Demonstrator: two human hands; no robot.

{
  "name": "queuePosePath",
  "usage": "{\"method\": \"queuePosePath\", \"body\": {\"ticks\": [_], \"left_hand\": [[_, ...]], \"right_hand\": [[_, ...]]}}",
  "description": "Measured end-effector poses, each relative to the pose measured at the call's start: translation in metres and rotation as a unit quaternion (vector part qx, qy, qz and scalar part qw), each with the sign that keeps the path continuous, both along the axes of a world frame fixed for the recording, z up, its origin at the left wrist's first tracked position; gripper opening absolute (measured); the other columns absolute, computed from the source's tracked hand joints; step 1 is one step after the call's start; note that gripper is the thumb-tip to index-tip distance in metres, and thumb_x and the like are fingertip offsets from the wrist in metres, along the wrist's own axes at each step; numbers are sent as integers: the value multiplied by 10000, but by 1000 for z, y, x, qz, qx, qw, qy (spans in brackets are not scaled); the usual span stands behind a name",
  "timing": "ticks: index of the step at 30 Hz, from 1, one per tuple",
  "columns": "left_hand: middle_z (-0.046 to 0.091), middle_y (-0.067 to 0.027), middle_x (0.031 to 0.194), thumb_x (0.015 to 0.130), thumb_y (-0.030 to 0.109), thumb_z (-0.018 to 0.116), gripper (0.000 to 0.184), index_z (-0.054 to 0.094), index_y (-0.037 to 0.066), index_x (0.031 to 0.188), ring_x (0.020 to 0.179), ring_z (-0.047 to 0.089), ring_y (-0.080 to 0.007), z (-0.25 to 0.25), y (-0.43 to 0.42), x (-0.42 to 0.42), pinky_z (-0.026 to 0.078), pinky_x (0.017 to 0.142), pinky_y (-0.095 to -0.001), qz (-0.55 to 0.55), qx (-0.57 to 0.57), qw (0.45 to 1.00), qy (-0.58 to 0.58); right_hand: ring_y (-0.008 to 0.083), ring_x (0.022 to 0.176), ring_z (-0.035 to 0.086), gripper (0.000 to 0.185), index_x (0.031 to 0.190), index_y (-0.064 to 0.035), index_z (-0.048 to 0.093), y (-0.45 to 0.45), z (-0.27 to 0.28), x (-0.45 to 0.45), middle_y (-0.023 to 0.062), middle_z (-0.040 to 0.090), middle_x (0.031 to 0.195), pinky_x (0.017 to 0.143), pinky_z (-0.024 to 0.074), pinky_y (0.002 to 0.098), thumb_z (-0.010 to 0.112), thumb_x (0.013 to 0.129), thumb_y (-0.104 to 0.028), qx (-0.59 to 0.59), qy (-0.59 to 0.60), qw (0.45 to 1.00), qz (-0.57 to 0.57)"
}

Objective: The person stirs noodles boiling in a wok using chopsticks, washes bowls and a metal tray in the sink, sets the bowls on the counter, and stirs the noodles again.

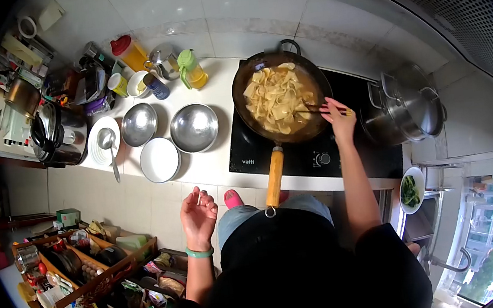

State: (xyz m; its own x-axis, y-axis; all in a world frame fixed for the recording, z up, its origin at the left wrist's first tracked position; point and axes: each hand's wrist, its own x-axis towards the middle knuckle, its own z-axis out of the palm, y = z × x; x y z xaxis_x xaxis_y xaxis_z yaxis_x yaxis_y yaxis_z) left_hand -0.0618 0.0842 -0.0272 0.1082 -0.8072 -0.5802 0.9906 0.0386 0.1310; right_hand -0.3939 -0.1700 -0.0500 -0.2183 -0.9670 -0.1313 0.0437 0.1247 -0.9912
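My right hand pinches a pair of thin dark chopsticks over the right side of a wok. Their tips reach into the food. Pale yellow, flat, folded slices lie heaped in brown liquid inside the wok; I cannot tell exactly what they are. The wok sits on a black cooktop, its wooden handle pointing at my body. Away from the counter, at my left, my left hand hangs palm up with loosely curled fingers, holding nothing. A green bangle circles that wrist.
Left of the cooktop stand two steel bowls, a white bowl and a plate with a spoon. Behind them are an oil jug and other containers. A steel pot stands right; a bowl of greens is nearer me.
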Motion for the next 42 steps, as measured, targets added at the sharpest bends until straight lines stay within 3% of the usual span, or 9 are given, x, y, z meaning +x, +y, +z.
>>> {"method": "queuePosePath", "body": {"ticks": [13, 23, 27, 30, 34, 37, 38, 40, 42], "left_hand": [[550, -38, 830, 848, 133, 492, 168, 599, 43, 941, 696, 444, -135, 1, 15, 8, 379, 605, -241, 28, 3, 1000, 12], [538, -43, 822, 855, 142, 502, 166, 578, 58, 975, 707, 473, -141, 10, 2, 10, 401, 608, -255, -2, 19, 1000, -14], [523, -31, 835, 878, 183, 483, 190, 533, 56, 1009, 707, 460, -123, 45, -28, -23, 389, 624, -234, -70, 18, 985, -157], [530, -25, 856, 871, 171, 493, 174, 522, 45, 987, 710, 460, -93, 80, -41, -72, 363, 617, -212, -198, -68, 920, -331], [580, -27, 865, 898, 88, 475, 156, 552, 57, 1030, 699, 505, -76, 91, -50, -164, 391, 593, -192, -372, -164, 819, -404], [598, -79, 819, 863, 140, 558, 215, 583, 5, 1029, 726, 564, -132, 42, -73, -232, 458, 664, -254, -422, -173, 630, -628], [614, -133, 815, 823, 154, 596, 242, 594, -6, 1004, 726, 600, -191, 11, -81, -252, 475, 642, -291, -403, -136, 618, -662], [599, -180, 811, 735, 212, 678, 329, 577, 1, 967, 700, 621, -312, -64, -97, -284, 502, 635, -381, -297, -72, 499, -811], [585, -191, 835, 716, 221, 690, 367, 557, 6, 982, 705, 620, -333, -78, -120, -304, 511, 628, -395, -299, -9, 454, -839]], "right_hand": [[267, 864, 639, 224, 1067, 57, 577, -22, -12, 80, 166, 593, 1058, 752, 560, 333, 546, 890, -78, 16, -202, 979, 24], [181, 804, 654, 188, 1001, 39, 636, -12, 49, 41, 113, 652, 898, 691, 543, 268, 576, 871, -82, -63, -6, 996, 60], [147, 802, 649, 168, 962, 42, 657, -7, 33, 32, 83, 661, 887, 669, 532, 239, 593, 860, -76, -28, 54, 988, 141], [151, 804, 651, 169, 976, 35, 655, -2, 57, 9, 86, 661, 892, 680, 527, 238, 570, 873, -70, -42, 41, 991, 121], [192, 847, 648, 190, 1023, 31, 633, 8, 87, -35, 109, 649, 959, 748, 531, 280, 554, 884, -72, -78, -5, 990, 118], [213, 879, 649, 207, 1041, 36, 624, 18, 95, -67, 124, 647, 982, 766, 531, 289, 558, 883, -80, -89, -23, 989, 117], [213, 879, 649, 207, 1041, 36, 624, 25, 97, -77, 124, 647, 982, 766, 531, 289, 558, 883, -80, -86, -24, 989, 121], [225, 888, 649, 213, 1049, 36, 620, 33, 99, -91, 129, 645, 995, 764, 534, 294, 559, 884, -85, -96, -16, 987, 126], [229, 887, 650, 215, 1050, 37, 619, 39, 93, -103, 131, 644, 995, 762, 536, 298, 559, 886, -88, -103, -25, 985, 138]]}}
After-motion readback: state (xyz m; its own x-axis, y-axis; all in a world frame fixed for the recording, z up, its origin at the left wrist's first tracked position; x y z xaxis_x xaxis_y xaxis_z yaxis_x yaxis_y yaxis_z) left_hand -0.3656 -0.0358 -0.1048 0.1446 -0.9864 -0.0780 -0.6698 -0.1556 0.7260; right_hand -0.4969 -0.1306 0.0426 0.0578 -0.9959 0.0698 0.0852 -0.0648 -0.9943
